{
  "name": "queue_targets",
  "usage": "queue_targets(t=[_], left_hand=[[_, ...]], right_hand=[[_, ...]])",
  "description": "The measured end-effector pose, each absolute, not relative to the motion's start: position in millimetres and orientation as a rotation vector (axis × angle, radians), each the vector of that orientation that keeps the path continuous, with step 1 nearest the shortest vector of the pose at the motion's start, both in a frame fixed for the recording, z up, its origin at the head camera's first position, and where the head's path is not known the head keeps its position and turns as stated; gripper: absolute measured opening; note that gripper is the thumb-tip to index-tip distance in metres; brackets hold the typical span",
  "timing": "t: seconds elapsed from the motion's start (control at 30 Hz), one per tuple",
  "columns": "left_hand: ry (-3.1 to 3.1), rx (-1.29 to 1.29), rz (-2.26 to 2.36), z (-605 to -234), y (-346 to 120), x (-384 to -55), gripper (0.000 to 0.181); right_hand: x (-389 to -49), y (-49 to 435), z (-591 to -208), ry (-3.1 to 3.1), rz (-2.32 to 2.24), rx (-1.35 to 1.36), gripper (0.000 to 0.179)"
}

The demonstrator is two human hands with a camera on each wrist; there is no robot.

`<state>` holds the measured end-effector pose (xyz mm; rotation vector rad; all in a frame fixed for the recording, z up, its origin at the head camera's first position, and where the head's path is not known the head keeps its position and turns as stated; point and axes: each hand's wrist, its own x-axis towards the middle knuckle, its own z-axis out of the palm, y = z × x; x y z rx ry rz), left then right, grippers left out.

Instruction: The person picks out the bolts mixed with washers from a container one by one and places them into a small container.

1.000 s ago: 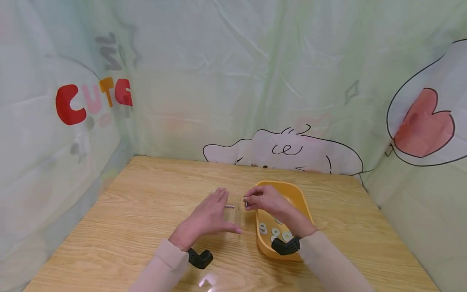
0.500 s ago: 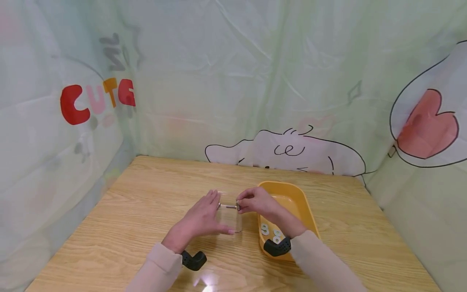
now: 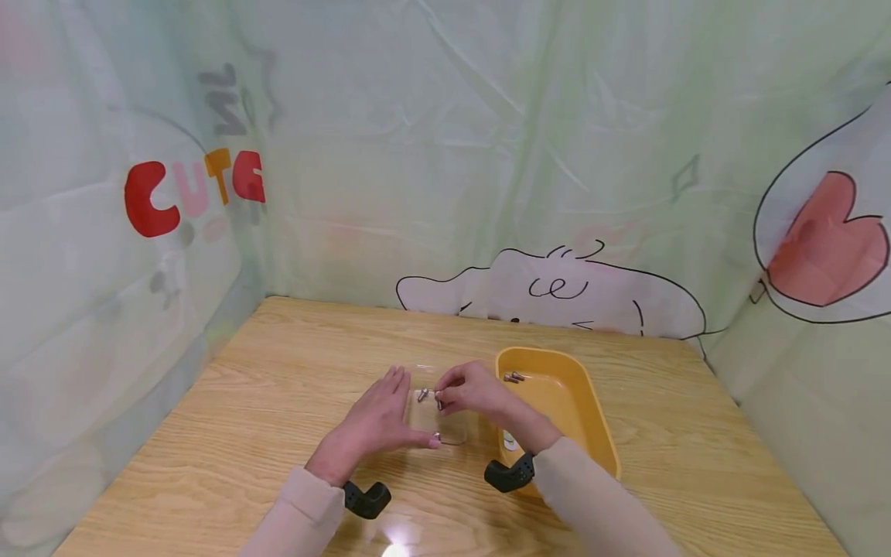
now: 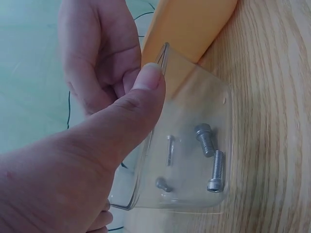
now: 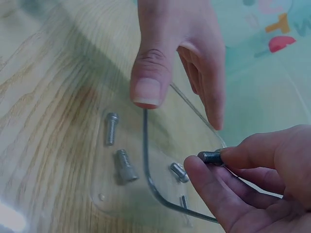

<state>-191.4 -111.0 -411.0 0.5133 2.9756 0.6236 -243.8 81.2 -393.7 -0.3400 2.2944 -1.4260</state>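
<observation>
A clear plastic box [image 3: 455,433] stands on the table with several socket-head bolts inside, among them one bolt [image 4: 204,138] lying beside another bolt [image 4: 216,172]. My left hand [image 3: 376,418] spans the box's left side, its fingers extended and the thumb resting at the near rim. Over the box, my right hand [image 3: 473,391] pinches a short metal bolt [image 5: 210,157] between thumb and fingertips. The bolt's head is partly hidden by the fingers.
Just right of the box sits a yellow bin [image 3: 550,406]. More bolts [image 3: 513,377] lie at its far left, and pale washers [image 3: 510,441] show beside my right forearm. Printed curtains [image 3: 348,193] rise behind the wooden table [image 3: 278,371].
My right hand has moved left, from the bin's edge to over the clear box, carrying the bolt. My left hand has shifted slightly left along the box.
</observation>
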Motion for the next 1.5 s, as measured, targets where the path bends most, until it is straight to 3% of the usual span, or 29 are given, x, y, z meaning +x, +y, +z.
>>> queue_targets(t=[0.7, 1.5], left_hand=[[2.986, 0.514, 0.567, -412.2, -107.9, -191.5, 0.121], [2.964, 0.481, 0.602, -405.5, -103.5, -193.3, 0.125]], right_hand=[[-241.8, 79.5, -396.8, 2.322, -1.322, -0.423, 0.018], [-246.2, 120.7, -384.8, 2.204, -1.523, -0.401, 0.03]])
